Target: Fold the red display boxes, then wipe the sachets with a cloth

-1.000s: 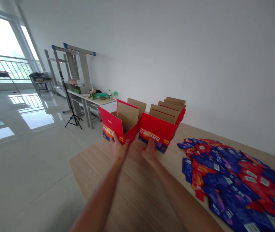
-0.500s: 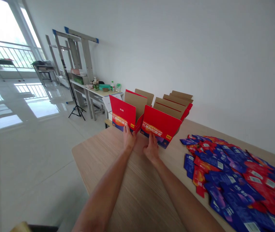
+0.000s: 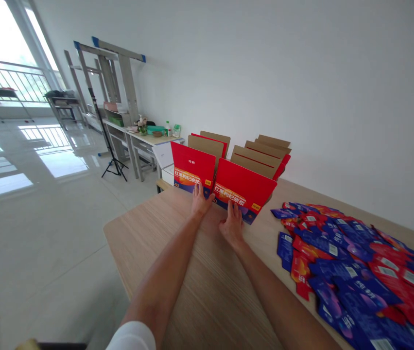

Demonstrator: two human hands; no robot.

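Note:
Two open red cartons with brown flaps stand side by side at the far end of a wooden table. My left hand lies against the front face of the left carton, fingers stretched upward and open. My right hand rests flat on the table, its fingertips touching the lower front of the right carton, also open. Both forearms reach out across the tabletop. Neither hand grips anything.
A heap of several blue and red sachets covers the table's right side. A white wall runs behind. To the left are a glossy floor, a black tripod, a desk with bottles and metal frames.
The left carton has been turned and pushed back on the table, so it now stands squarely beside the right carton. My left hand moved forward with it; my right hand barely shifted.

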